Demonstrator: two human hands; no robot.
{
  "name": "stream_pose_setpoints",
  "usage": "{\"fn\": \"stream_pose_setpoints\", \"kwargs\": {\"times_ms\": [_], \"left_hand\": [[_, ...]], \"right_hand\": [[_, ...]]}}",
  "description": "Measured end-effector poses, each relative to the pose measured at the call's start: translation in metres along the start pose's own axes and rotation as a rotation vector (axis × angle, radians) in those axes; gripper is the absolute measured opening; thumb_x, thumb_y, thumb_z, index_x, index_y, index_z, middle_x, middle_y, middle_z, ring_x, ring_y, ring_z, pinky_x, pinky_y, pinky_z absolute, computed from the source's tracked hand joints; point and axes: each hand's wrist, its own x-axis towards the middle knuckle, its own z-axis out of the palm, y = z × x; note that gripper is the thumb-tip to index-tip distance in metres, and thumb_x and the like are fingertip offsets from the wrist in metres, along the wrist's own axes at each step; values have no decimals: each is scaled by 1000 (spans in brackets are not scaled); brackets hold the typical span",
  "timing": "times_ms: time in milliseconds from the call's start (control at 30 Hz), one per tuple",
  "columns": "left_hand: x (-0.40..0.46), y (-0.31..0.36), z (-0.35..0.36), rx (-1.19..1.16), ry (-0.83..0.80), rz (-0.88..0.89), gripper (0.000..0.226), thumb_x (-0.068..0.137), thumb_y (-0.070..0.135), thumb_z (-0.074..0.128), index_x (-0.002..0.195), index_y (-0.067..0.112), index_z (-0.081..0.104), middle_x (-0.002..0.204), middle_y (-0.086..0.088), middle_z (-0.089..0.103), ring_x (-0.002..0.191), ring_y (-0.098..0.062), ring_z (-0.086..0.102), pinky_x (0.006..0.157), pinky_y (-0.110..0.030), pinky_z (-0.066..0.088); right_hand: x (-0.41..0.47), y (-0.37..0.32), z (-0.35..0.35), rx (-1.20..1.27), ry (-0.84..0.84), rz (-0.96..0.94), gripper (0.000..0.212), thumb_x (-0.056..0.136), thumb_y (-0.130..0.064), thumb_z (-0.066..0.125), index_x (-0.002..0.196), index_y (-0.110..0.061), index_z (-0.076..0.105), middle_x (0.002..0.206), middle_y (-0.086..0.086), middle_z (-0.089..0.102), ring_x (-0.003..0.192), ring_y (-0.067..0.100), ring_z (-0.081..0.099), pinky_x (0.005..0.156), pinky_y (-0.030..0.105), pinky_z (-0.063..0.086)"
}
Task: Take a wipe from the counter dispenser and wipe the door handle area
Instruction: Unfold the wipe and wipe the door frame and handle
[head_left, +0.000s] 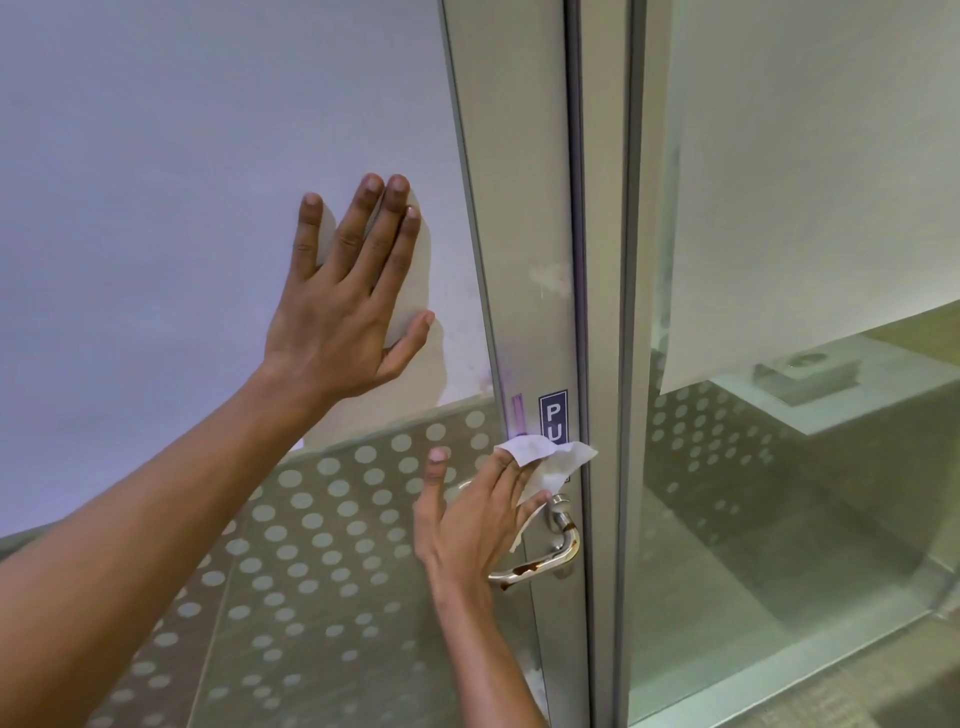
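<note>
A white wipe (550, 460) is pressed against the metal door frame (519, 208) just above the lever door handle (563, 540), under the fingers of my right hand (478, 514). The wipe covers the lower part of a blue sticker (552, 413) reading "PU". The chrome handle carries brown rusty stains along its lever. My left hand (348, 306) lies flat with fingers spread on the frosted glass panel (156, 208) of the door, up and to the left of the handle.
The lower door glass has a pattern of pale dots (322, 545). To the right stands a second glass panel (779, 467) in a metal frame, with a floor fitting (805, 374) seen through it. A scuffed patch (550, 275) marks the frame above the sticker.
</note>
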Motion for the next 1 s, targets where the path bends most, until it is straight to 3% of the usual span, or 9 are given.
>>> {"fn": "stream_pose_setpoints", "kwargs": {"times_ms": [200, 300, 467, 633, 1000], "left_hand": [[0, 0, 0, -13, 5, 0, 84, 103, 54, 30, 163, 0, 5, 170, -20, 4, 158, -36, 5, 123, -60, -2], [0, 0, 0, -15, 7, 1, 84, 103, 54, 29, 163, 0, 6, 170, -20, 4, 158, -36, 4, 123, -60, -2], [0, 0, 1, -19, 14, 1, 84, 103, 54, 29, 163, 0, 7, 170, -20, 5, 158, -36, 6, 123, -61, 1], [-1, 0, 2, -22, 25, 0, 84, 103, 54, 30, 163, 0, 7, 170, -19, 4, 158, -36, 5, 123, -60, -1], [0, 0, 1, -40, 9, 2, 84, 103, 55, 29, 163, 0, 4, 170, -20, 3, 157, -37, 4, 122, -63, 1]], "right_hand": [[-1, -5, 0, 162, 4, 40, 106, 85, -82, 10, 153, -2, 19, 164, 15, 13, 153, 23, -6, 123, 52, 0], [1, -6, -4, 201, -9, -7, 109, 83, -85, 10, 155, -2, 12, 165, 15, 6, 153, 22, -7, 124, 47, 6], [13, -6, -6, 247, 47, -129, 104, 86, -80, 20, 154, -1, 16, 164, 16, 12, 153, 25, -2, 123, 49, 11], [28, -8, -10, 149, 56, -246, 103, 85, -80, 19, 148, 0, 28, 157, 20, 29, 153, 30, 4, 121, 55, 7], [29, 13, -18, -105, -50, -354, 109, 82, -84, 24, 154, -2, 17, 161, 18, 22, 153, 29, 4, 122, 54, 4]]}}
